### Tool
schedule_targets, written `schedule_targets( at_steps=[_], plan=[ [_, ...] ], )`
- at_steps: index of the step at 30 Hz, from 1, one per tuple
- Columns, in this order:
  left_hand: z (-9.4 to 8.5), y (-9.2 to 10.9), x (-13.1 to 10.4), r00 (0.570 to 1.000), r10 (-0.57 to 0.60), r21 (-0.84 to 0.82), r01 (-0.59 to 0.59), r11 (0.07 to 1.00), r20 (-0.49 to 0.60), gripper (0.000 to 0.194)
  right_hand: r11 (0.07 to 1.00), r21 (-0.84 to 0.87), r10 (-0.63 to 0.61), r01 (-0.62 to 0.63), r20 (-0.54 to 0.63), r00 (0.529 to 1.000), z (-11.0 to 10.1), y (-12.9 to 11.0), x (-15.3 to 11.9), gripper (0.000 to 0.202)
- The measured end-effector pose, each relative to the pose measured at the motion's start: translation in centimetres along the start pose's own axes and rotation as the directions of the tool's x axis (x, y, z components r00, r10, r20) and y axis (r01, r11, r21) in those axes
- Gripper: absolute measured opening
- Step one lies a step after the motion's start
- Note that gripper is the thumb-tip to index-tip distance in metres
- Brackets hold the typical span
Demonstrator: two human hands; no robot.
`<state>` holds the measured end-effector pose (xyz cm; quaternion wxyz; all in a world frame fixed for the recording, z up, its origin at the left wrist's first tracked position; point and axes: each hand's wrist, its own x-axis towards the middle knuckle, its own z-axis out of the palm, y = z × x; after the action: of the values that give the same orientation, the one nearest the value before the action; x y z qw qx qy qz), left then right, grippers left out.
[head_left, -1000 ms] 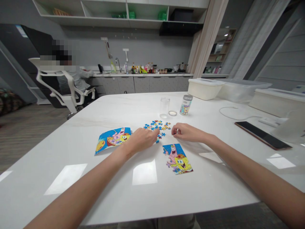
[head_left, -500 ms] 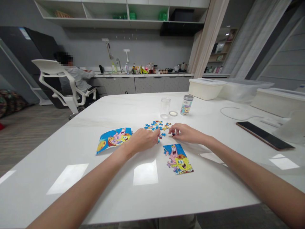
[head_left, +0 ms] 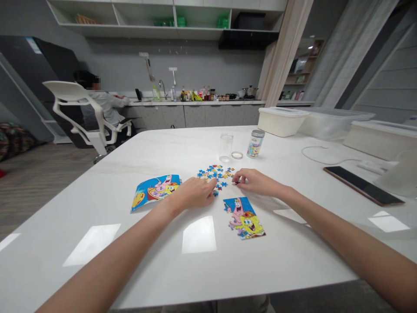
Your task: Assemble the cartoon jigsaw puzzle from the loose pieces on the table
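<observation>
A loose heap of small puzzle pieces (head_left: 219, 173) lies mid-table, mostly blue with some yellow and red. My left hand (head_left: 198, 192) rests at the heap's lower left edge, fingers bent over some pieces; whether it grips one is hidden. At the heap's right, my right hand (head_left: 252, 181) pinches a small dark puzzle piece (head_left: 237, 183) close to the table. Nearer to me lies a joined puzzle section (head_left: 245, 218) with a pink starfish and a yellow sponge figure. The curved picture sheet (head_left: 154, 190) is left of my left hand.
Behind the pieces stand a clear jar (head_left: 226, 148), a round lid (head_left: 237, 154) and a printed can (head_left: 256, 144). A phone (head_left: 363, 185), a white cable and storage boxes (head_left: 282, 121) are at the right. A person (head_left: 106, 106) sits at the back left.
My left hand has lowered slightly, its fingers flatter over the pieces. My right hand has shifted slightly, the dark piece still at its fingertips.
</observation>
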<state>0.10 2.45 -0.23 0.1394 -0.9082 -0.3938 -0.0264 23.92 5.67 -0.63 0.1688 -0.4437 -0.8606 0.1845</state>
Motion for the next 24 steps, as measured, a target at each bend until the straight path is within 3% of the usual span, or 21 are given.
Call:
schedule_targets(
  at_steps=[8,15,24],
  plan=[
    [0.0,-0.46,-0.04,1.0,-0.026,0.022,0.027,0.999,-0.003,0.021,1.0,-0.026,0.014,-0.013,0.044,0.999,0.1,-0.15,0.0,0.018],
    [0.15,-0.32,-0.18,1.0,-0.004,-0.008,0.004,1.0,-0.004,0.025,0.998,-0.069,0.003,-0.007,-0.065,0.998,0.24,0.29,-0.01,0.019],
    [0.13,-0.33,-0.11,1.0,-0.007,-0.028,0.007,1.0,-0.009,0.021,0.995,0.021,0.101,-0.102,0.047,0.994,-0.32,0.2,0.0,0.017]
  ],
)
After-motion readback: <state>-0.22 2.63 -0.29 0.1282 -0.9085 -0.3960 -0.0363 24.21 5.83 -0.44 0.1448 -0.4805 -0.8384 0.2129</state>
